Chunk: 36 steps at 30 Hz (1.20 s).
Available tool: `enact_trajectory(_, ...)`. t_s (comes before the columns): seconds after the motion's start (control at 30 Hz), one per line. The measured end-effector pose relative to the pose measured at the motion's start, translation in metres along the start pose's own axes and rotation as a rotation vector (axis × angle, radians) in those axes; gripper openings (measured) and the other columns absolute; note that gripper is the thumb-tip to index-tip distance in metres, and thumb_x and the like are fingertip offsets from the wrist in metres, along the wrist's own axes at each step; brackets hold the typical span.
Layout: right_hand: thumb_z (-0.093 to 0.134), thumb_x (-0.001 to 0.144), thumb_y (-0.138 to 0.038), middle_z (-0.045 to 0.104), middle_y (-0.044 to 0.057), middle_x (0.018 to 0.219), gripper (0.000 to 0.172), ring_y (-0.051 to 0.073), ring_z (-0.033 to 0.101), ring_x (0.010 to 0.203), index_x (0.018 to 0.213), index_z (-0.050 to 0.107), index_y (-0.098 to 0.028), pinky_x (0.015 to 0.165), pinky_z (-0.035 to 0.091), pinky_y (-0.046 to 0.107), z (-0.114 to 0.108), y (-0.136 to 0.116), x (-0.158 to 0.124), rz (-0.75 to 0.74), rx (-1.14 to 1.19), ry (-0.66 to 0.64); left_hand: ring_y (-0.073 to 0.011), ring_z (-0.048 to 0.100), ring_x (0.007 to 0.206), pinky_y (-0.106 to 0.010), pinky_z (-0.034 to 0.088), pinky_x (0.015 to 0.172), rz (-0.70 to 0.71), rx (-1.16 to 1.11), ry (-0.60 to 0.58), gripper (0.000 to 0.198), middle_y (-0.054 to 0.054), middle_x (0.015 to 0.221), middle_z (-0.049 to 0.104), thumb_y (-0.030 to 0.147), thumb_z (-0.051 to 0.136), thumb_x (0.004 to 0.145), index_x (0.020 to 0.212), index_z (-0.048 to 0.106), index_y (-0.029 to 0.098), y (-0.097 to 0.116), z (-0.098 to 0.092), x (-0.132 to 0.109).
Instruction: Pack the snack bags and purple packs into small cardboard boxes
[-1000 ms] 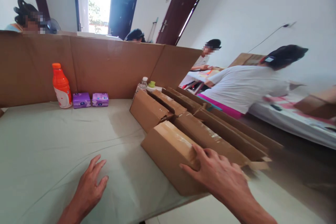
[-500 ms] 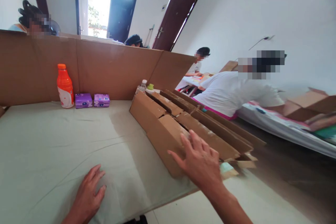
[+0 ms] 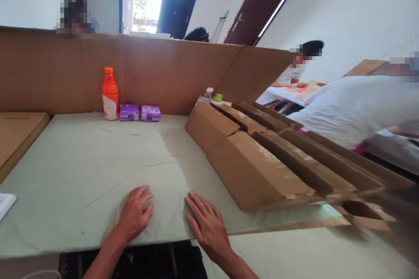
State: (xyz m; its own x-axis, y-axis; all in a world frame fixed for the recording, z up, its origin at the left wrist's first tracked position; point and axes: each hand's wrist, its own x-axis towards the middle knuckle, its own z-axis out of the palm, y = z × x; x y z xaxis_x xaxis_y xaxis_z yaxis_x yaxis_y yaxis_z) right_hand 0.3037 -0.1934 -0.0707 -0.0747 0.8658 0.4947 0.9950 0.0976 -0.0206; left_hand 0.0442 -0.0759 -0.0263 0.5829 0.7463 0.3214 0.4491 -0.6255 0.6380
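My left hand [image 3: 135, 211] rests at the near part of the cloth-covered table [image 3: 108, 161], fingers loosely curved and apart, holding nothing. To its right, my right hand [image 3: 206, 224] lies palm down near the table's front edge with its fingers stretched out, also holding nothing. Right of that hand stands a row of cardboard boxes [image 3: 225, 157] with long open slots; the hand is apart from it. What the slots contain is hidden.
An orange bottle [image 3: 110, 96] and two purple tissue packs [image 3: 129, 113] stand before a cardboard partition [image 3: 157, 69]. A clear bottle [image 3: 207, 95] is behind the boxes. A flat carton [image 3: 19, 135] lies at left. A person in white [image 3: 353, 104] leans at right.
My right hand has left the cardboard boxes and moved left onto the table, near my left hand. The view has turned left, bringing the flat carton into sight.
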Motion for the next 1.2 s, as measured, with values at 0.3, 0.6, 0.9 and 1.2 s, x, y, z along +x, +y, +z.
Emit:
enact_trajectory(0.3, 0.044, 0.099, -0.029, 0.065, 0.009, 0.136, 0.042, 0.025, 0.059, 0.122, 0.137, 0.058, -0.021, 0.097, 0.042, 0.039, 0.0, -0.001, -0.002, -0.049, -0.005, 0.089, -0.028, 0.065, 0.118, -0.048, 0.053, 0.103, -0.054, -0.017, 0.033, 0.034, -0.014, 0.129, 0.069, 0.013, 0.06, 0.08, 0.111, 0.074, 0.017, 0.006, 0.004, -0.004)
enact_trajectory(0.6, 0.046, 0.098, -0.027, 0.068, 0.012, 0.13, 0.037, 0.026, 0.06, 0.118, 0.13, 0.06, -0.015, 0.095, 0.042, 0.039, -0.01, -0.005, 0.006, -0.083, 0.002, 0.153, -0.0259, 0.065, 0.115, -0.045, 0.055, 0.1, -0.026, 0.029, 0.023, 0.031, -0.013, 0.127, 0.069, 0.011, 0.059, 0.081, 0.108, 0.073, 0.018, 0.012, -0.003, -0.004)
enact_trajectory(0.9, 0.047, 0.098, -0.027, 0.067, 0.013, 0.132, 0.04, 0.027, 0.058, 0.122, 0.133, 0.061, -0.015, 0.097, 0.042, 0.041, -0.013, -0.008, 0.007, -0.035, 0.039, 0.12, -0.0275, 0.063, 0.115, -0.05, 0.053, 0.101, 0.065, 0.063, -0.039, 0.03, -0.012, 0.119, 0.072, 0.012, 0.057, 0.082, 0.109, 0.071, 0.019, 0.007, -0.003, -0.001)
enact_trajectory(1.2, 0.045, 0.099, -0.027, 0.064, 0.011, 0.138, 0.04, 0.025, 0.055, 0.127, 0.133, 0.062, -0.015, 0.102, 0.039, 0.039, -0.016, -0.01, 0.01, -0.003, 0.026, 0.058, -0.0289, 0.065, 0.115, -0.051, 0.056, 0.099, 0.09, 0.121, -0.065, 0.028, -0.012, 0.12, 0.072, 0.015, 0.059, 0.082, 0.105, 0.073, 0.02, 0.008, -0.007, 0.003)
